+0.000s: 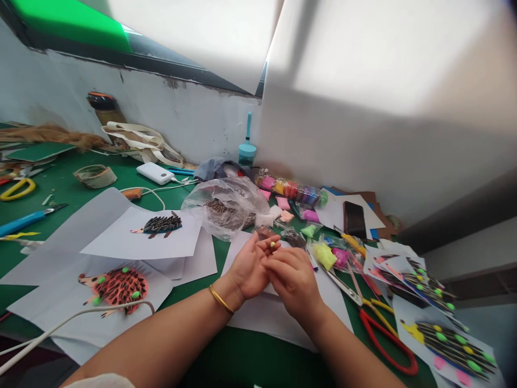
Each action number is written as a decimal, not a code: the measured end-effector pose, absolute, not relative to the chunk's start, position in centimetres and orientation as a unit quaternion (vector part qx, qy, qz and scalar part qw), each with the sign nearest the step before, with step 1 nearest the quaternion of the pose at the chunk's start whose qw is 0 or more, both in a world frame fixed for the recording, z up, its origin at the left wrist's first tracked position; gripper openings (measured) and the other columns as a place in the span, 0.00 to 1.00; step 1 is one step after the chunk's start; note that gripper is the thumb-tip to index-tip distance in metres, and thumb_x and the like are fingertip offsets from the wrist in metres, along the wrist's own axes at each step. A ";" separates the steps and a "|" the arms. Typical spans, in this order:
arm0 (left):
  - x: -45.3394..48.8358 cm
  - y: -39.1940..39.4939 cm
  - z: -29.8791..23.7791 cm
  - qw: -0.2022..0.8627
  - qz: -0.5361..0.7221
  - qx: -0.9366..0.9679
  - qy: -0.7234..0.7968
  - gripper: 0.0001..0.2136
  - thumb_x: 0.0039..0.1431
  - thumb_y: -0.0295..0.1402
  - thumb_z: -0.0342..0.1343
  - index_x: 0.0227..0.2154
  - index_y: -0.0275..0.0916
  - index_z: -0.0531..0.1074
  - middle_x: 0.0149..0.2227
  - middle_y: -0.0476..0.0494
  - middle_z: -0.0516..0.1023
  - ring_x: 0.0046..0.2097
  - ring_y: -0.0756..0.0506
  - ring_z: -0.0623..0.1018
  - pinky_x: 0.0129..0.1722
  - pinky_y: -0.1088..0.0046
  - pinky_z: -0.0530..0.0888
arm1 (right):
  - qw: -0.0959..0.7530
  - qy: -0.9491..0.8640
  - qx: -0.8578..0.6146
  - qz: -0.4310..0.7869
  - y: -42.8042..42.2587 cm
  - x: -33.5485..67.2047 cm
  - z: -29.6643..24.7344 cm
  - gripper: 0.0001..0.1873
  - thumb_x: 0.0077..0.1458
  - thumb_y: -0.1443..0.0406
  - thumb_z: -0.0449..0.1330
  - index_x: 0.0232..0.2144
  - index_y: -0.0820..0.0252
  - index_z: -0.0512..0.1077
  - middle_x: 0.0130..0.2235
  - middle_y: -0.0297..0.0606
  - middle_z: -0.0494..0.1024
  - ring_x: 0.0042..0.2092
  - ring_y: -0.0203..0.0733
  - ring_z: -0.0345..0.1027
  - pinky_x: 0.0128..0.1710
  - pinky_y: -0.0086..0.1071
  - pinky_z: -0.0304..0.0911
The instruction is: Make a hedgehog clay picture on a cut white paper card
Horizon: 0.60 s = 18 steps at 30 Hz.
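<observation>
My two hands meet over a white sheet on the green table [226, 355]. My left hand [248, 267], with a gold bangle on its wrist, has its palm turned up. A tiny yellow-green clay ball [272, 244] sits at its fingertips. My right hand [293, 280] is curled against the left, its fingers closed around the same small ball. Just beyond them lie small bags of coloured clay [323, 254] and a clear plastic bag of sunflower seeds [228, 207].
Paper hedgehog pictures lie around: a red one [119, 285] at the left, a dark seed one [161, 223] behind it, several dotted ones [448, 345] at the right. Red-handled scissors [383, 328], a black phone [354, 218], a white power bank [155, 173] and a cable [60, 326] surround them.
</observation>
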<state>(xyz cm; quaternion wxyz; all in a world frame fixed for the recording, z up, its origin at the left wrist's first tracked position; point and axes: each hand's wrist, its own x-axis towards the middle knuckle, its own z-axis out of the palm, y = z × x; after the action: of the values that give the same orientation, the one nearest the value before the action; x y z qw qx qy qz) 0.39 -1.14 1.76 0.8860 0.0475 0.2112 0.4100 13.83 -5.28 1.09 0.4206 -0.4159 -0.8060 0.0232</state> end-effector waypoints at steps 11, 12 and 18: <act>-1.2 -0.3 1.9 0.883 0.446 0.015 0.149 0.37 0.63 0.60 0.36 0.49 0.28 0.70 0.40 0.33 0.77 0.43 0.41 0.78 0.51 0.61 0.73 | 0.247 -0.905 -0.346 -0.029 -6.3 13.0 1.4 0.32 0.67 0.48 0.45 0.62 0.61 0.63 0.63 0.43 0.68 0.68 0.52 0.50 0.68 0.54 0.34; -1.2 -0.3 1.9 0.886 0.440 0.016 0.148 0.37 0.63 0.60 0.36 0.49 0.27 0.70 0.40 0.33 0.77 0.44 0.41 0.78 0.51 0.61 0.73 | 0.237 -0.902 -0.358 -0.046 -6.2 13.1 1.4 0.36 0.65 0.44 0.44 0.64 0.62 0.60 0.65 0.44 0.64 0.69 0.53 0.48 0.69 0.54 0.30; -1.2 -0.2 2.2 0.878 0.457 0.034 0.138 0.39 0.62 0.61 0.35 0.49 0.28 0.71 0.40 0.32 0.77 0.44 0.40 0.78 0.51 0.62 0.74 | 0.223 -0.897 -0.378 -0.048 -5.9 13.7 1.6 0.38 0.65 0.43 0.36 0.63 0.60 0.62 0.62 0.42 0.68 0.69 0.54 0.46 0.68 0.59 0.18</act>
<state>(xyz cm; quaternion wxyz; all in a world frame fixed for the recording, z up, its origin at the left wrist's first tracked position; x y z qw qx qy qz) -1.22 -0.17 2.17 0.8778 0.0344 0.1383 0.4574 13.75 -5.90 1.59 0.2234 -0.3779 -0.8972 -0.0477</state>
